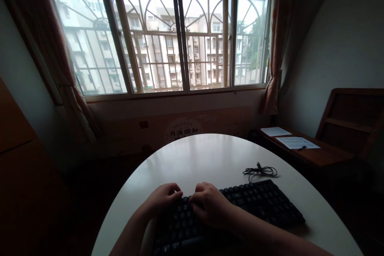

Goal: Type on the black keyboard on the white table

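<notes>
A black keyboard [258,204] lies slanted on a round white table [207,160], its right end farther from me. My left hand [163,198] rests at the keyboard's upper left corner, fingers curled over the keys. My right hand [210,204] sits close beside it on the left half of the keys, fingers bent down onto them. Neither hand holds anything. The keyboard's black cable [260,172] lies coiled on the table just behind its right end.
A large barred window [168,36] with curtains fills the wall ahead. A wooden side desk [312,152] at the right carries two paper sheets [297,142] and a pen. A printed cardboard box [183,130] stands under the window. Dark furniture is at the left.
</notes>
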